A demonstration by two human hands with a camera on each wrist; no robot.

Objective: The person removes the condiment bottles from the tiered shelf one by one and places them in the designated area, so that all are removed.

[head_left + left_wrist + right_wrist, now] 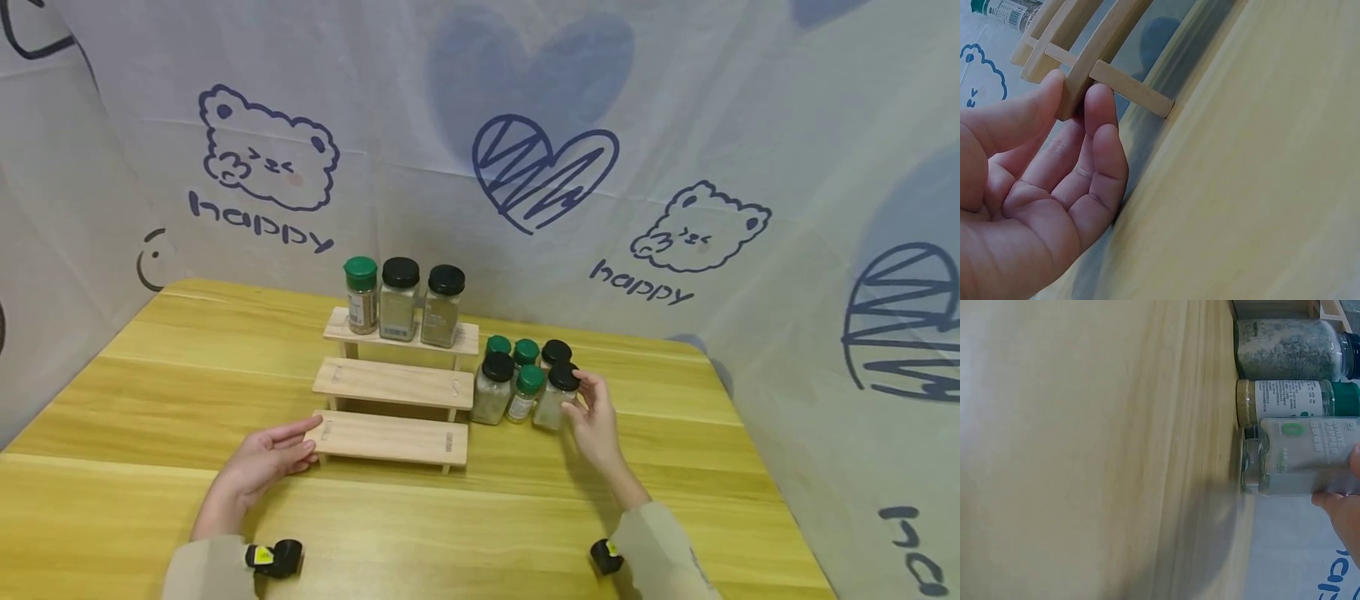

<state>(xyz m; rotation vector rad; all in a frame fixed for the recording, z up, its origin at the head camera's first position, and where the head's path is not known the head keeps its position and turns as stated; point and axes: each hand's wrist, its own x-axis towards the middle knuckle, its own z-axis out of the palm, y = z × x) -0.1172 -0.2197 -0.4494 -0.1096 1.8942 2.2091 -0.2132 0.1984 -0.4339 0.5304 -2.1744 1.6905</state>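
A three-step wooden rack (393, 379) stands on the table. My left hand (262, 462) pinches the left end of its lowest board, with the thumb above and the fingers curled beneath in the left wrist view. At the right of a group of spice jars, my right hand (597, 421) holds a square spice jar (1310, 456) with a black lid by its upper part. In the right wrist view this jar's base sits slightly higher than its neighbours' bases. Beside it are a green-lidded jar (522, 402) and another black-lidded jar (491, 397).
On the rack's top step stand a green-lidded jar (362, 300) and two black-lidded jars, one in the middle (399, 304) and one at right (442, 310). More jars stand behind the front row. A printed cloth (420, 108) hangs behind the wooden table (450, 542).
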